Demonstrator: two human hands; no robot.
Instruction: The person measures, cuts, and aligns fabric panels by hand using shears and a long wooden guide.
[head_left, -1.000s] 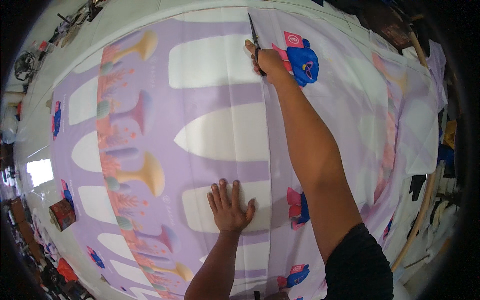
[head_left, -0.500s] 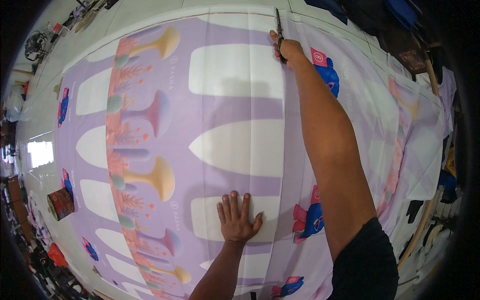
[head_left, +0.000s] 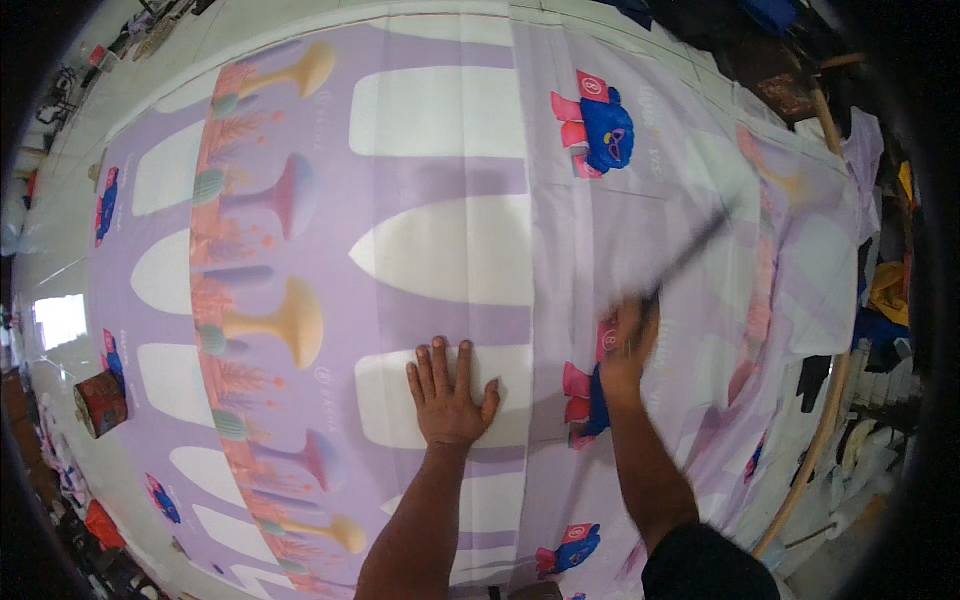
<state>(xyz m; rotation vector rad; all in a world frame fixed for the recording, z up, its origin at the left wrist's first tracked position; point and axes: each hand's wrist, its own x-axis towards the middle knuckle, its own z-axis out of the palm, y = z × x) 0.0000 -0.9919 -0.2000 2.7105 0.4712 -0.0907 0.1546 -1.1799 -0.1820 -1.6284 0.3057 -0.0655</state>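
A large lilac printed fabric sheet [head_left: 430, 185] with white shapes, mushrooms and coral is spread over the floor. My left hand [head_left: 450, 402] lies flat on a white patch of it, fingers apart. To its right, my right hand [head_left: 630, 345] is closed around dark scissors [head_left: 695, 245], both smeared by motion. The blades point away to the upper right, above a lilac fabric layer [head_left: 640, 225] printed with blue cartoon figures. Whether the blades are apart cannot be made out. A straight lengthwise edge or fold runs between my two hands.
A reddish-brown tin-like container [head_left: 101, 405] stands on the left side of the sheet. A wooden pole [head_left: 835, 400] lies along the right, with piled clothes and cloth [head_left: 885, 290] beyond it. Pale floor tiles [head_left: 420, 28] show at the far side.
My right hand has come back from the fabric's far edge toward me with the scissors, which have swung to the upper right. The view has shifted; my left hand stays flat on the same patch.
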